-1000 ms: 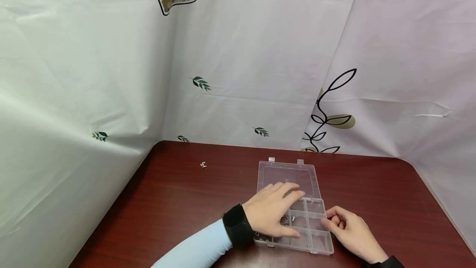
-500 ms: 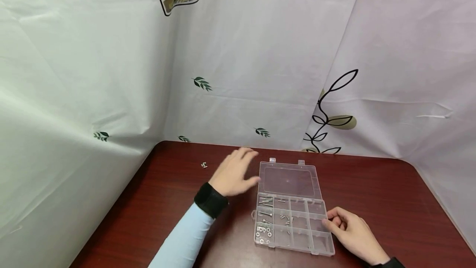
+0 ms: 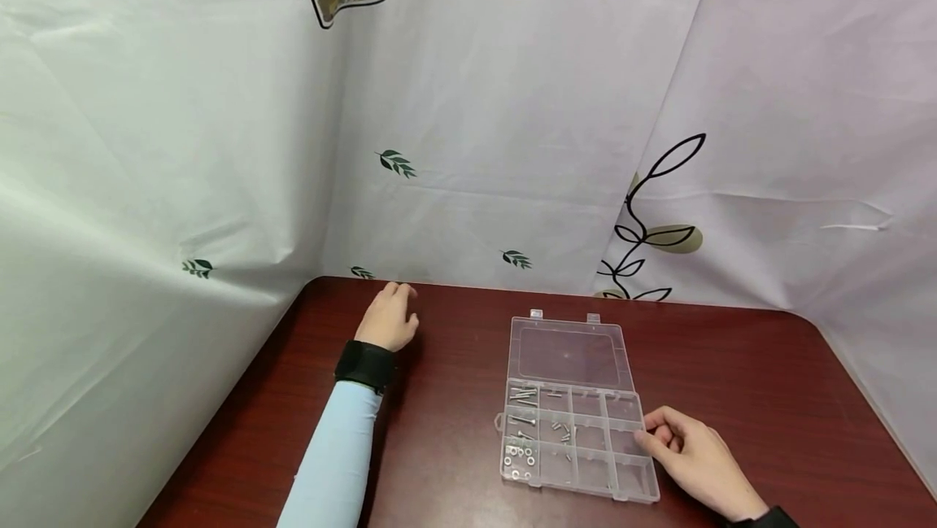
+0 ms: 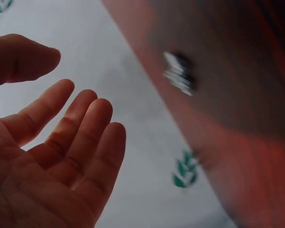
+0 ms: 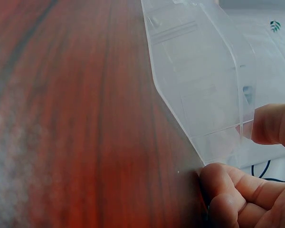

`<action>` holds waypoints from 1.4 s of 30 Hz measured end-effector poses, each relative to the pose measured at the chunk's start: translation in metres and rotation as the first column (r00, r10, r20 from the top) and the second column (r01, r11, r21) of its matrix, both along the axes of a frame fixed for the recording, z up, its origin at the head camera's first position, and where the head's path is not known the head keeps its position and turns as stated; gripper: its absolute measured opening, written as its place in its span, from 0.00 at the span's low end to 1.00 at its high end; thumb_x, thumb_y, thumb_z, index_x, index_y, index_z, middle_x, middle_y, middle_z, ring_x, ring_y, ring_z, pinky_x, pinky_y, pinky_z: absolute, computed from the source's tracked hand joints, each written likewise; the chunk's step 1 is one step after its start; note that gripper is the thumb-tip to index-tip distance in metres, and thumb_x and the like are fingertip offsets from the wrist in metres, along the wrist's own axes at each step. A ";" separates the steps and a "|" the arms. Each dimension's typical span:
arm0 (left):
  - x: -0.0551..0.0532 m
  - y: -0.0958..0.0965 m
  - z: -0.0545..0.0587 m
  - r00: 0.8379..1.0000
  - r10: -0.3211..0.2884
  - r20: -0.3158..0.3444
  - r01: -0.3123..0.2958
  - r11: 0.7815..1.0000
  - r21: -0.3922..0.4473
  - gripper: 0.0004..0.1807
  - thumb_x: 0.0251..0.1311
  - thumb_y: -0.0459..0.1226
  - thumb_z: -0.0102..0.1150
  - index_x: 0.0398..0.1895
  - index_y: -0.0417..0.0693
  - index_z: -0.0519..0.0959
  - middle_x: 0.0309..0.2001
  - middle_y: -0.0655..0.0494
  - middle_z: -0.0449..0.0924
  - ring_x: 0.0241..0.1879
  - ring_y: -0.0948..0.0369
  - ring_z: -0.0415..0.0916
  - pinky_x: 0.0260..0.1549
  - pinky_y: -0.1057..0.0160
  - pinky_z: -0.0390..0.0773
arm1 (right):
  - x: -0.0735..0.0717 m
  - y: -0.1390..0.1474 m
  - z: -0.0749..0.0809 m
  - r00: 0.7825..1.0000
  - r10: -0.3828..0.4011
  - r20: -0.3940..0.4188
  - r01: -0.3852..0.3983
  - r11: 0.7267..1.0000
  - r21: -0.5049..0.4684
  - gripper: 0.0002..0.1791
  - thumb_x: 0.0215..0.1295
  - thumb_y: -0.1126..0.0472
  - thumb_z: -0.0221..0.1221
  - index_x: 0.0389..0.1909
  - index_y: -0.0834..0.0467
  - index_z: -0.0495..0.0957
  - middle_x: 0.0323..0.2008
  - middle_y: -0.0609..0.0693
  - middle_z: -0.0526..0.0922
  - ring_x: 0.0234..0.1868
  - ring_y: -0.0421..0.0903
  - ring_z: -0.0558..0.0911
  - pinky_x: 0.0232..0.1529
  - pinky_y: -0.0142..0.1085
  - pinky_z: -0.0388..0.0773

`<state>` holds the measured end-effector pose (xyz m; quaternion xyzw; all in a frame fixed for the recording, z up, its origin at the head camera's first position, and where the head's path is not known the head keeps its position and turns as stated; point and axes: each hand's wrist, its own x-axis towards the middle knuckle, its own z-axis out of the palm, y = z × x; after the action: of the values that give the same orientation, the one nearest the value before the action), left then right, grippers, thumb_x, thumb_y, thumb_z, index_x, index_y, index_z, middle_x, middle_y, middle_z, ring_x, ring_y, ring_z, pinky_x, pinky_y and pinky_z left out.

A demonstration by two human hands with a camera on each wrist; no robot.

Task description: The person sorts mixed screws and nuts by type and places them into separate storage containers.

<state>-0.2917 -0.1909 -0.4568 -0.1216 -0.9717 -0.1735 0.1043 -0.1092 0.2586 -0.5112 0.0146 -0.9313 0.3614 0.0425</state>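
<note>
A clear plastic compartment box (image 3: 611, 475) lies with its lid (image 3: 567, 355) folded back. My right hand (image 3: 695, 455) holds the box's right edge, its thumb (image 5: 270, 124) on the rim and the curled fingers low against the side wall. At the table's far left, my left hand (image 3: 388, 318) is over the tabletop with nothing between thumb and fingers. A small blurred pile of silvery screws (image 4: 178, 76) lies near it in the left wrist view; in the head view the hand hides that pile.
Left compartments of the box contain several long screws (image 3: 523, 394), short screws (image 3: 562, 430) and washers (image 3: 520, 455). The dark red wooden table (image 3: 439, 430) meets a white patterned cloth (image 3: 468, 146) at its back edge.
My left hand has moved from over the box leftward and away to the far left, where it now covers the small pile. The right hand and the box stay in place.
</note>
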 end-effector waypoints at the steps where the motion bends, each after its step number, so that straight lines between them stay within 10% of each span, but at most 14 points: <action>1: -0.001 -0.004 -0.003 1.000 0.014 0.020 -0.013 1.000 -0.007 0.18 0.63 0.33 0.64 0.55 0.38 0.78 0.53 0.39 0.77 0.52 0.43 0.77 0.54 0.46 0.78 | 0.000 0.000 0.000 1.000 0.000 0.002 0.000 1.000 0.001 0.07 0.64 0.52 0.70 0.34 0.47 0.80 0.22 0.36 0.72 0.21 0.31 0.69 0.27 0.28 0.63; 9: -0.006 -0.018 -0.017 0.986 0.074 0.150 -0.073 0.997 -0.010 0.12 0.63 0.29 0.63 0.49 0.39 0.81 0.48 0.40 0.79 0.45 0.46 0.79 0.49 0.48 0.80 | 0.000 0.000 0.000 1.000 0.001 0.005 -0.001 1.000 0.000 0.07 0.64 0.52 0.70 0.34 0.47 0.80 0.23 0.36 0.72 0.21 0.31 0.68 0.27 0.28 0.63; 22: -0.007 -0.020 -0.019 0.981 0.083 0.174 -0.081 0.997 -0.015 0.06 0.59 0.24 0.62 0.33 0.43 0.79 0.33 0.48 0.77 0.32 0.53 0.72 0.34 0.55 0.75 | -0.001 0.000 -0.001 0.998 0.009 -0.057 -0.009 1.000 -0.002 0.07 0.62 0.55 0.71 0.33 0.46 0.80 0.22 0.34 0.72 0.21 0.30 0.68 0.26 0.28 0.63; 42: -0.006 -0.024 -0.018 0.969 0.122 0.214 -0.124 0.992 -0.004 0.06 0.60 0.25 0.62 0.36 0.43 0.78 0.32 0.48 0.79 0.28 0.53 0.74 0.29 0.57 0.74 | -0.001 0.001 0.000 1.000 0.016 -0.019 -0.016 1.000 -0.004 0.07 0.65 0.53 0.69 0.34 0.48 0.80 0.23 0.35 0.72 0.21 0.31 0.69 0.28 0.28 0.63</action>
<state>-0.2979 -0.2154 -0.4745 -0.0412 -0.9822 -0.1831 0.0105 -0.1100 0.2599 -0.5115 0.0254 -0.9300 0.3634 0.0486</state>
